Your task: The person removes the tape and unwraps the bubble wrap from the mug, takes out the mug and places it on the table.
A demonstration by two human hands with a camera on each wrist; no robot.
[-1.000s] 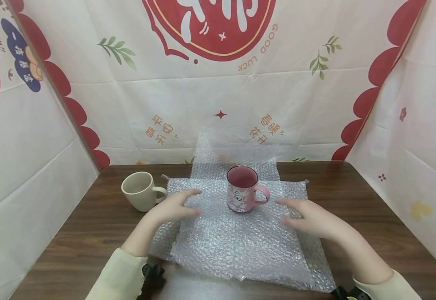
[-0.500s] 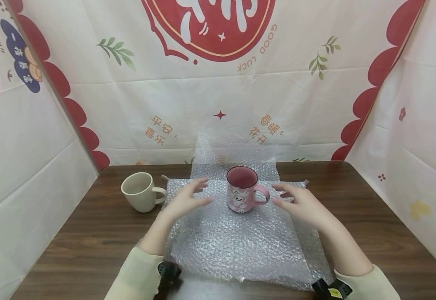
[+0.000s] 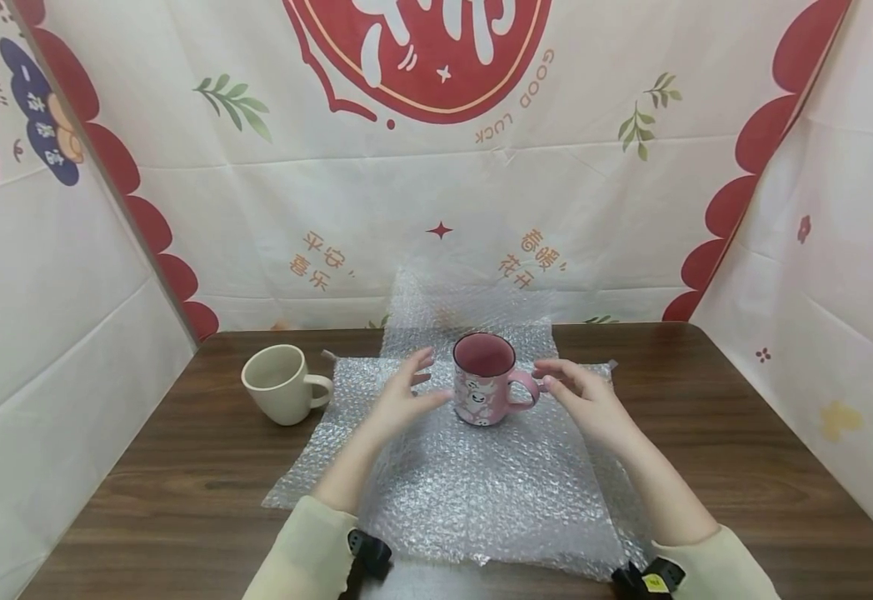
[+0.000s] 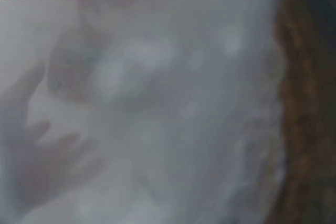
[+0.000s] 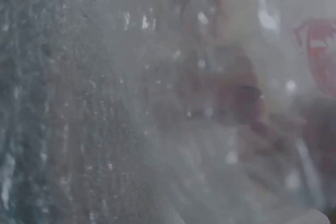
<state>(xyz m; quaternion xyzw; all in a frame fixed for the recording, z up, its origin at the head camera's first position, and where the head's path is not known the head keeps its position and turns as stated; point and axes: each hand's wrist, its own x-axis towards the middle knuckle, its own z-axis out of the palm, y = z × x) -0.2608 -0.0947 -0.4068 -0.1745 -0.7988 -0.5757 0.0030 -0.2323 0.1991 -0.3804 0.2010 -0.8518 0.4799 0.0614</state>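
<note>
A pink mug (image 3: pixel 481 393) with a printed cartoon pattern stands upright on layered sheets of bubble wrap (image 3: pixel 481 492), its handle to the right. My left hand (image 3: pixel 402 404) is spread at its left side, the thumb tip at the mug wall; contact is hard to tell. On the other side my right hand (image 3: pixel 586 404) has its fingertips at the handle, fingers loosely bent and not wrapped round it. In the left wrist view the left hand (image 4: pixel 47 166) shows hazily through the plastic. The right wrist view is mostly blurred bubble wrap (image 5: pixel 94 103).
A cream mug (image 3: pixel 279 385) stands at the left on the brown wooden table (image 3: pixel 144 467), its handle towards the wrap. Behind the table hangs a printed cloth (image 3: pixel 436 192), with the far end of the bubble wrap leaning against it. Cloth also screens both sides.
Both hands have moved inward to the pink mug, the left rightward and the right leftward. The lower sheet's left corner, earlier behind the left forearm, now shows. Both mugs have stayed put.
</note>
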